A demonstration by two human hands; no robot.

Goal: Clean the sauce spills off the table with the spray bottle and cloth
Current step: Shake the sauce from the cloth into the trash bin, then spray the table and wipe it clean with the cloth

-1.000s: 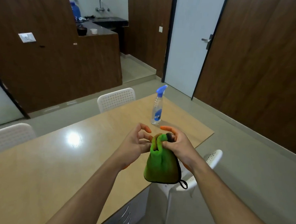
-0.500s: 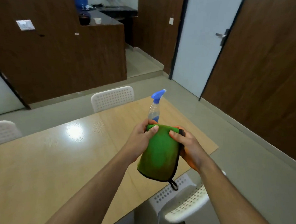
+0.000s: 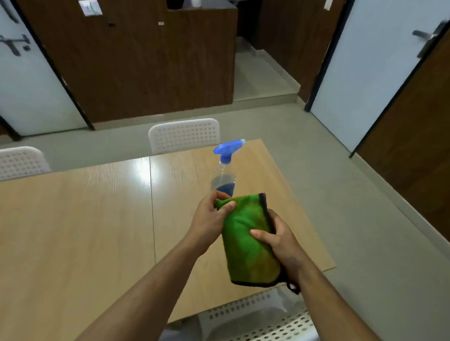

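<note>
Since a moment ago the folded green microfibre cloth with black trim [image 3: 249, 239] has turned longer side down, tilting toward the near right. The left hand [image 3: 208, 221] now pinches its far left corner; the right hand [image 3: 280, 243] grips the right edge, thumb on top. Left to right around them: a white perforated plastic chair [image 3: 13, 163], the light wooden table [image 3: 85, 228], a second white chair [image 3: 185, 134], and the clear spray bottle with blue trigger [image 3: 225, 170] upright just beyond the cloth, its base hidden by it.
</note>
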